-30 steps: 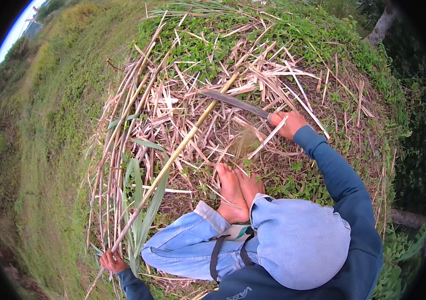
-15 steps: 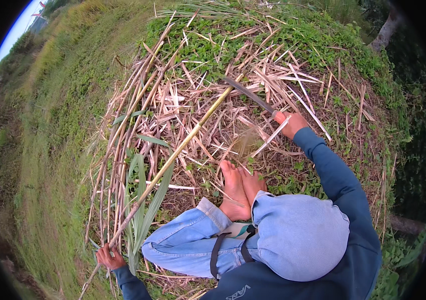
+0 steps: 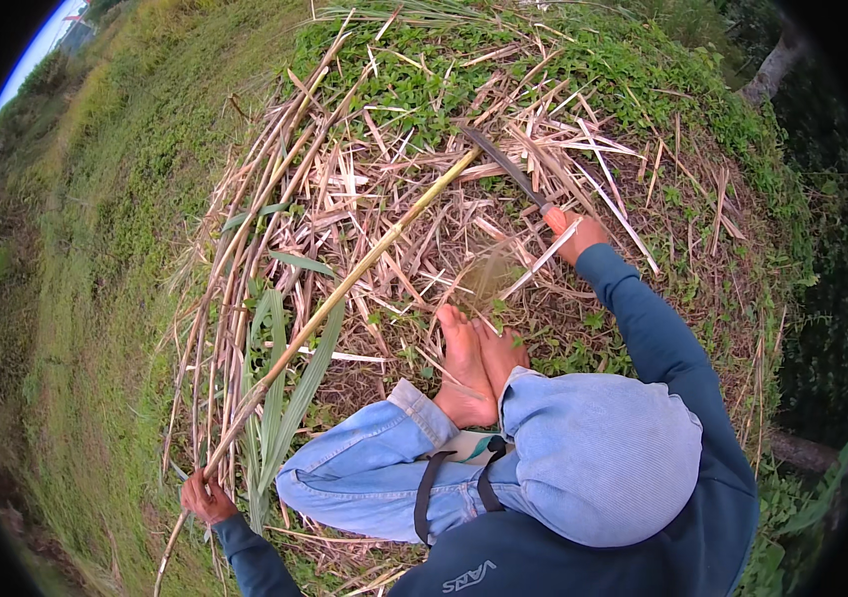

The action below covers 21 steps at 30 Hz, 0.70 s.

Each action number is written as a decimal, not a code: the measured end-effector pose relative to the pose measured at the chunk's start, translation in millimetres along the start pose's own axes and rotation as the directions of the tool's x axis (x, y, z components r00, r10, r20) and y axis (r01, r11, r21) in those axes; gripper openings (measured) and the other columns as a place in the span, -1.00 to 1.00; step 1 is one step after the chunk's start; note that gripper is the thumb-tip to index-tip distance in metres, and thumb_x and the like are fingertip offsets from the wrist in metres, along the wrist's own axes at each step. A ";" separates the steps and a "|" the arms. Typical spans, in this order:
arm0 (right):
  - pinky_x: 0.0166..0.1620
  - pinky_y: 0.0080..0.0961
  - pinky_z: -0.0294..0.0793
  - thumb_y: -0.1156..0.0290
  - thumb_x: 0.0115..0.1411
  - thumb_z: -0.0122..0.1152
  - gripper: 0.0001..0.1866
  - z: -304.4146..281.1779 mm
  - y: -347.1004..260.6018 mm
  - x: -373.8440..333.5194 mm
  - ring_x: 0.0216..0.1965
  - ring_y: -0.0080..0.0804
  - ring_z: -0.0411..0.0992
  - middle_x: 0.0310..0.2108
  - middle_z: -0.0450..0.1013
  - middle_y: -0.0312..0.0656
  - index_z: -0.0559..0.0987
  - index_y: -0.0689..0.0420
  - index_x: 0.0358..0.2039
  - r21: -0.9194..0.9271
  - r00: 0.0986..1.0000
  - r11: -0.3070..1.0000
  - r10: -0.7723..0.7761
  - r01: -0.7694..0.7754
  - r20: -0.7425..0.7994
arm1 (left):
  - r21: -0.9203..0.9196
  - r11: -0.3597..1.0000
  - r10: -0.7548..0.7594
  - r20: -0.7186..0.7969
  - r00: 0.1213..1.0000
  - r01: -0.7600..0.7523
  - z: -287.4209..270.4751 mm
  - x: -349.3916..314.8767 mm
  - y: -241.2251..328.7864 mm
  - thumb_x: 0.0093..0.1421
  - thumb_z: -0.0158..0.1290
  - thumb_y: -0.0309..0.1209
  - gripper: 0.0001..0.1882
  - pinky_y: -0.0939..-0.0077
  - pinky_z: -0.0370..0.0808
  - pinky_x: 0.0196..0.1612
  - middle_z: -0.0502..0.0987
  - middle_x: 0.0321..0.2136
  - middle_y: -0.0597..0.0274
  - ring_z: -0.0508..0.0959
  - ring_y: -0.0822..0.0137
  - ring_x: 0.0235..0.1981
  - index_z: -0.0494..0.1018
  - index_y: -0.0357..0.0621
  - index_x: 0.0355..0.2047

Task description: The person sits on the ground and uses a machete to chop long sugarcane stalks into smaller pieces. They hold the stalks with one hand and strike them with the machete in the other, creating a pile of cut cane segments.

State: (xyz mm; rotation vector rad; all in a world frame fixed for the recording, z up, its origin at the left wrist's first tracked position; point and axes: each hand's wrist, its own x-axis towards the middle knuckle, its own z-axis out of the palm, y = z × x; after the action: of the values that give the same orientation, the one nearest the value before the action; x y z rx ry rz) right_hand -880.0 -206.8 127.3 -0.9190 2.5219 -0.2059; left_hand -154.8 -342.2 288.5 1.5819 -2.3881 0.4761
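My left hand (image 3: pixel 207 495) grips the near end of a long yellowish cane stalk (image 3: pixel 364 264) with green leaves (image 3: pixel 284 398) low on it. The stalk slants up and to the right over dry litter. My right hand (image 3: pixel 575 233) holds the handle of a dark long-bladed knife (image 3: pixel 503 164). The blade's tip lies at the stalk's far end. I am crouched, with bare feet (image 3: pixel 471 358) together and blue jeans (image 3: pixel 384 468) over my knees.
A bundle of dry cane stalks (image 3: pixel 245 229) lies along the left, beside a grassy slope (image 3: pixel 95 249). Dry leaf litter (image 3: pixel 583 149) covers the ground ahead, with green low plants (image 3: pixel 643 70) beyond. A tree trunk (image 3: pixel 777 65) stands at the upper right.
My right hand has swung the knife up and away, from lying across the litter to its tip meeting the stalk's far end. My left hand keeps its grip.
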 end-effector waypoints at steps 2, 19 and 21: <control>-0.12 -0.10 0.53 0.25 0.10 0.19 -0.68 11.7 15.3 5.1 -0.25 0.08 0.52 -0.31 0.54 0.13 0.56 0.27 -0.27 -0.095 0.995 0.994 -0.051 0.059 0.083 | 0.004 1.000 0.008 0.025 1.000 -0.008 -6.2 -1.6 -3.4 0.14 0.11 -0.43 -0.81 0.23 0.21 -0.02 0.48 -0.37 0.18 0.43 0.14 -0.25 0.50 -0.13 -0.21; -0.12 -0.04 0.50 0.28 0.07 0.18 -0.63 11.7 13.6 -5.7 -0.29 0.11 0.52 -0.33 0.54 0.14 0.53 0.25 -0.15 -0.100 0.970 0.978 -0.161 0.181 0.181 | -0.080 0.997 -0.011 -0.057 0.998 0.007 -36.9 14.9 15.3 0.23 0.07 -0.23 -0.78 0.23 0.19 -0.04 0.46 -0.39 0.19 0.42 0.15 -0.27 0.46 -0.13 -0.32; -0.12 -0.04 0.49 0.27 0.06 0.18 -0.61 16.3 17.2 6.8 -0.28 0.12 0.52 -0.32 0.53 0.14 0.53 0.25 -0.15 0.014 0.995 0.999 -0.041 0.040 0.095 | -0.068 0.998 0.002 -0.062 0.998 -0.006 -32.5 16.3 22.3 0.21 0.08 -0.23 -0.78 0.22 0.19 -0.04 0.45 -0.39 0.20 0.42 0.15 -0.27 0.46 -0.12 -0.33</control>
State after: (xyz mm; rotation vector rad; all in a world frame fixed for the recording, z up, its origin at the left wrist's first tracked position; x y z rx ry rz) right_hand -887.1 -197.7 105.5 -0.9533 2.4137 -0.1851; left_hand -181.0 -335.0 321.4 1.5115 -2.3360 0.4331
